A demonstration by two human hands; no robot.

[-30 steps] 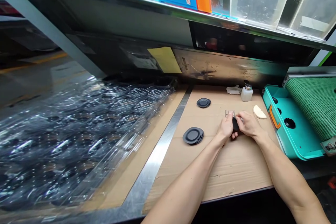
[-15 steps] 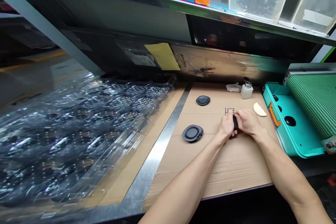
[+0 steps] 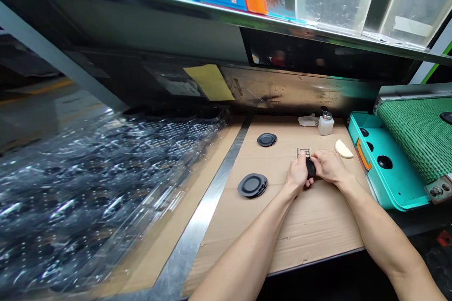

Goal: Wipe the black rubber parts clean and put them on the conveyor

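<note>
A small black rounded part (image 3: pixel 310 168) is gripped between my two hands, low over the cardboard sheet (image 3: pixel 268 240). My left hand (image 3: pixel 298 170) is closed on its left side, with fingertips showing underneath. My right hand (image 3: pixel 328 164) pinches it from the right and hides its upper edge. To the left of my hands lies a short stack of black round lids (image 3: pixel 253 185), and farther back is another black round lid (image 3: pixel 267 139). A cream half-round pad (image 3: pixel 343 149) rests just beyond my right hand.
A turquoise bin (image 3: pixel 391 195) with black round parts stands at right, beside a green conveyor belt (image 3: pixel 416 127) carrying a dark part (image 3: pixel 447 117). A white bottle (image 3: pixel 326 124) stands at the back. Clear plastic trays (image 3: pixel 88 197) fill the left. A shelf edge (image 3: pixel 212 9) overhangs.
The view has shifted slightly. The black part has turned in my hands and shows more of its broad face. A dark part has come into view on the conveyor belt.
</note>
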